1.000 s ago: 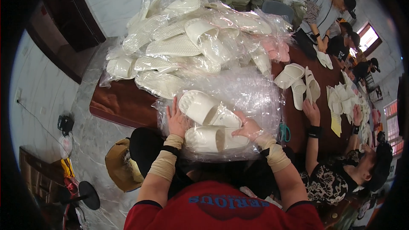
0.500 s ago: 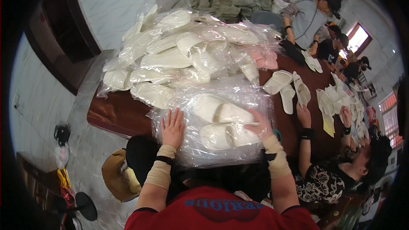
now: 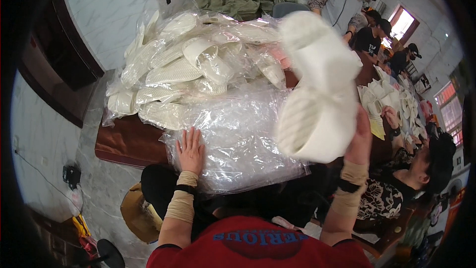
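Note:
My left hand [image 3: 190, 151] lies flat with fingers spread on the left side of a stack of clear plastic bags [image 3: 238, 134]. To the right, my right hand [image 3: 361, 136] holds a pair of white slippers [image 3: 317, 124] up off the table, close to the camera. The slippers are smeared by motion, one above the other, and they hide most of the right hand's fingers. Just beyond the bags is a heap of white slippers in clear bags [image 3: 173, 69]. Part of a pink pair [image 3: 281, 58] shows at its right edge.
The brown table [image 3: 124, 141] runs away to the right, where more white slippers [image 3: 384, 94] lie. A co-worker's hand [image 3: 390, 116] is near them, and other people sit or stand farther along. A cardboard box [image 3: 136, 213] stands on the floor at left. Green sacks [image 3: 243, 1] lie behind.
The white slippers that lay on the plastic bags have left that spot. My right hand has moved right and up, holding a pair. My left hand stays on the bags.

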The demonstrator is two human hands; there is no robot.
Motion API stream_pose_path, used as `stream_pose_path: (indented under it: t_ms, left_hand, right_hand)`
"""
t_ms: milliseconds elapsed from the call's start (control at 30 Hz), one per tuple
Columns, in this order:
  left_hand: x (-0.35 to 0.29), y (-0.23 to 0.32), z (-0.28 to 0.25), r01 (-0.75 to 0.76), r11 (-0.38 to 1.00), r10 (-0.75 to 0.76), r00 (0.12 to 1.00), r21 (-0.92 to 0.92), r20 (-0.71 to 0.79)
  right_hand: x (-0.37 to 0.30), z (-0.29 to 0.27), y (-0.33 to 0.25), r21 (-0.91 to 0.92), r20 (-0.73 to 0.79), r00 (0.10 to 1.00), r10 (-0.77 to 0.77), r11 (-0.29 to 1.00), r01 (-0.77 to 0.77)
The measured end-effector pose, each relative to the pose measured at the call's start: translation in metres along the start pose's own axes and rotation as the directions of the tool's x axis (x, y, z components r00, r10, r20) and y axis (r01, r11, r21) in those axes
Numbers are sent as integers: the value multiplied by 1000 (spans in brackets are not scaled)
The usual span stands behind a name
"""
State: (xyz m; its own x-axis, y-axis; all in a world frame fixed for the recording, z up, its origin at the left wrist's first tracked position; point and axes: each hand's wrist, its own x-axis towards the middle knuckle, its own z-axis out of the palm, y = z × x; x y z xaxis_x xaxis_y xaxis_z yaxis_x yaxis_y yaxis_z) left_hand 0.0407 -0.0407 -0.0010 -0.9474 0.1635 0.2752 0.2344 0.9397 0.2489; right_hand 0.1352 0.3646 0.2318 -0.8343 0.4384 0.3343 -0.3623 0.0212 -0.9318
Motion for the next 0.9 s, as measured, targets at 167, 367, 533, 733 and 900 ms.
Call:
stream_pose_path:
  t_ms: [167, 367, 533, 733, 900]
  left_hand:
    - [3, 1, 4, 14, 1000, -14, 1000, 11, 21]
    - [-1, -7, 8, 39, 998, -38, 999, -57, 16]
    - [6, -12, -21, 1, 981, -5, 1000, -192, -23]
    - [20, 41, -61, -496, 780, 457, 868, -381, -194]
    - [14, 68, -38, -515, 759, 537, 841, -398, -65]
  right_hand:
    - [-5, 58, 123, -271, 418, 869, 264, 950, -158]
    - [-19, 33, 203, -830, 387, 896, 216, 505, 237]
    - [3, -16, 177, -921, 129, 991, 40, 375, 104]
    - [-7, -59, 205, -1000, 7, 914, 405, -9, 12]
    - [-4, -43, 205, -985, -162, 926, 341, -5, -170]
